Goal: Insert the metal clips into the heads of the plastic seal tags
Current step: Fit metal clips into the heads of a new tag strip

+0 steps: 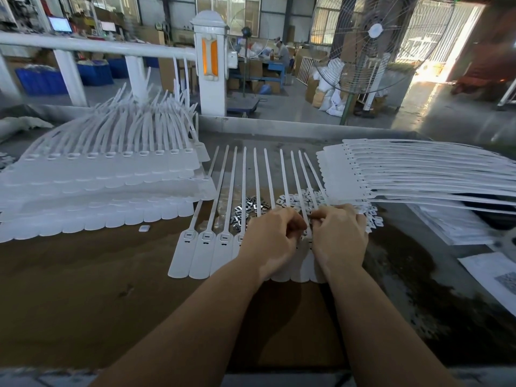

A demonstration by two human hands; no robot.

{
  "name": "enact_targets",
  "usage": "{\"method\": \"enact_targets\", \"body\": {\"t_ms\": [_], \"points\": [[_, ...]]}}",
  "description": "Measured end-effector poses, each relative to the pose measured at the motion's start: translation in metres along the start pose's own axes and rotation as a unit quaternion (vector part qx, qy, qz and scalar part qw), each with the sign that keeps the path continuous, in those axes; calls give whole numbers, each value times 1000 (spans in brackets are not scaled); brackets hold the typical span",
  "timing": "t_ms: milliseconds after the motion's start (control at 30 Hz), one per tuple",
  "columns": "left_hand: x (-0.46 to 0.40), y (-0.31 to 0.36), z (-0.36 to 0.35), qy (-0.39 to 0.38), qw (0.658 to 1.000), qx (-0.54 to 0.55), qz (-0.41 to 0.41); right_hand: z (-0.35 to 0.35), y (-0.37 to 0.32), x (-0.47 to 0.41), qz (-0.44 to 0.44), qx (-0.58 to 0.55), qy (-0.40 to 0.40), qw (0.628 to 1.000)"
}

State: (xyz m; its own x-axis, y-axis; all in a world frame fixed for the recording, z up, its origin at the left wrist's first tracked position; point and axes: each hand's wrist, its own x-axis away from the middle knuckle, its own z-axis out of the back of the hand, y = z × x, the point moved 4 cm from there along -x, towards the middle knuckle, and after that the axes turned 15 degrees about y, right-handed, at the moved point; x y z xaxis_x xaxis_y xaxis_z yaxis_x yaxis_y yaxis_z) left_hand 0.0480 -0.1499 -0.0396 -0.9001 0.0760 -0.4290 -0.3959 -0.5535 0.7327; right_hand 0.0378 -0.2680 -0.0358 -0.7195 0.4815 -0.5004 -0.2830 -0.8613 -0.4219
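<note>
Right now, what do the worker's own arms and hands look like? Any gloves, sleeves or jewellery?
Both are bare: the left hand and right hand wear no gloves, and no ring, watch or bracelet shows. Both forearms are uncovered down to the frame edge, so no sleeve is visible. No markings show.

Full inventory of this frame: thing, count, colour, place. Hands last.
seal tag strip: one joined row, white, centre of table, partly under the hands
metal clips: a loose pile, silver, behind the strip's heads
white caps: a loose pile, right of the clips
left tag stack: several layers, white, left of table
right tag stack: one fanned pile, white, right of table
loose cap: one, white, beside the left stack
table: one, brown
fan: one, grey, behind the table
left hand: fingers curled, over the strip
right hand: fingers curled, beside the left
</note>
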Motion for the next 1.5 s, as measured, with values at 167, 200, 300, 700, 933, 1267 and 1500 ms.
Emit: {"method": "enact_targets", "body": {"t_ms": [167, 200, 300, 700, 933, 1267, 1500], "points": [[1, 1, 0, 3, 1000, -2, -1, -1, 0, 0, 9, 9, -2, 1000], [1, 1, 0, 3, 1000, -2, -1, -1, 0, 1, 6, 8, -2, 1000], [2, 2, 0, 1, 1000, -2, -2, -2, 1, 0, -3, 2, -3, 1000], [2, 3, -1, 1, 1000, -10, -5, -1, 3, -1, -1, -7, -4, 1000], [2, 3, 0, 1, 1000, -17, -15, -3, 2, 0, 6, 3, -7, 1000], [2, 2, -2, 6, 1000, -11, -21, -6, 6, -2, -8, -31, 19, 999], [-4, -2, 1, 49, 997, 50, 29, 0, -3, -4, 26, -217, 25, 976]]}}
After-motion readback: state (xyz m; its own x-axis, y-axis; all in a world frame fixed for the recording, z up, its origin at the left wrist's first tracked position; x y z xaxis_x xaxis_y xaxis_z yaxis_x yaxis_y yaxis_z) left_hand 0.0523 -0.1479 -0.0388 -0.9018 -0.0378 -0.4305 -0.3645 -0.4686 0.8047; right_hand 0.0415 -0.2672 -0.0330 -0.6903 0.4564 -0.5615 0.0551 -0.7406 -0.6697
